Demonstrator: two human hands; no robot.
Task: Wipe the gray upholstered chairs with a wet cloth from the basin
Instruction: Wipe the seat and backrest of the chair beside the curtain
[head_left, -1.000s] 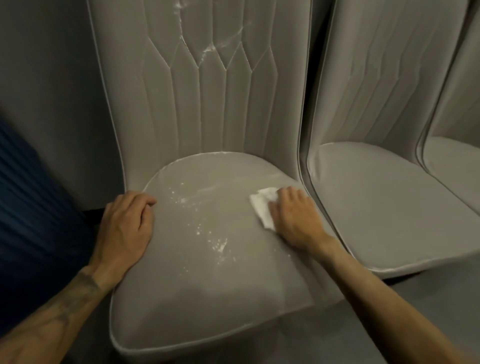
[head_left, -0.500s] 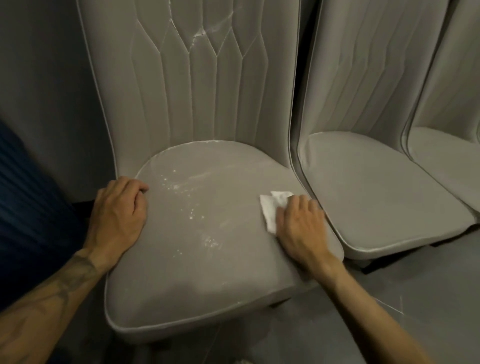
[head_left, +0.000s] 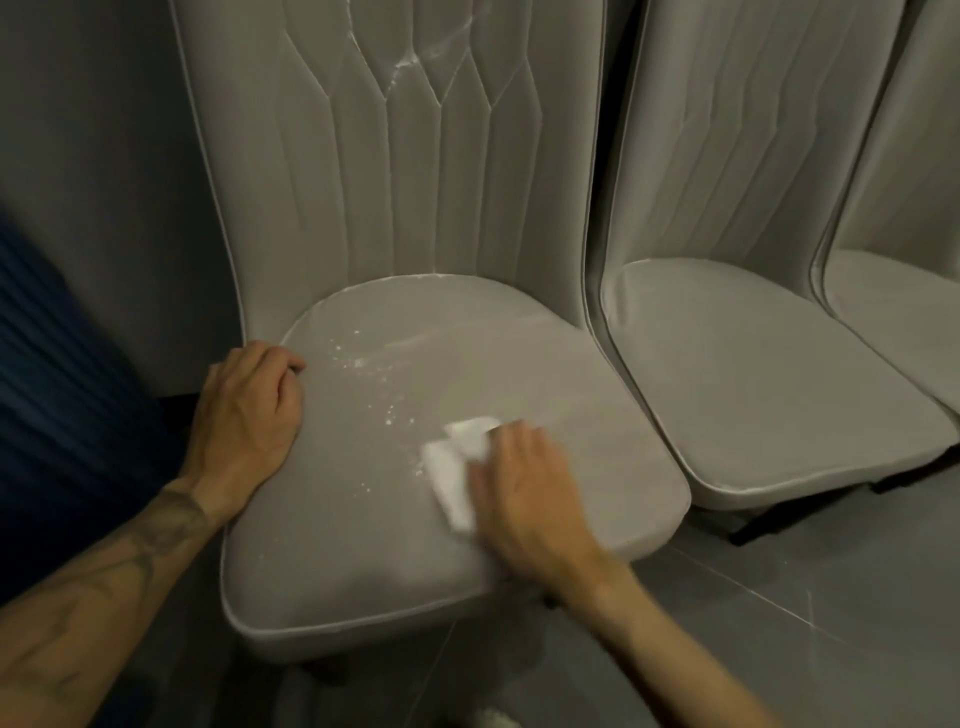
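A gray upholstered chair (head_left: 363, 545) stands before me, its seat speckled with white flecks near the middle and back left. My right hand (head_left: 524, 488) presses a white cloth (head_left: 454, 467) flat onto the seat, right of center, fingers lying over the cloth. Only the cloth's left part shows beside the hand. My left hand (head_left: 247, 410) rests on the seat's left edge with its fingers curled over the rim. White streaks mark the chair's quilted backrest (head_left: 415, 156) near the top.
Two more gray chairs, the second chair (head_left: 753, 389) and a third chair (head_left: 904, 322), stand close on the right. A dark blue ribbed surface (head_left: 62, 374) is at the left. Gray tiled floor (head_left: 779, 597) lies in front. The basin is out of view.
My right hand has slid the cloth left and toward the seat's front, over the white flecks. The left hand stays on the seat's left edge. The view shifted slightly.
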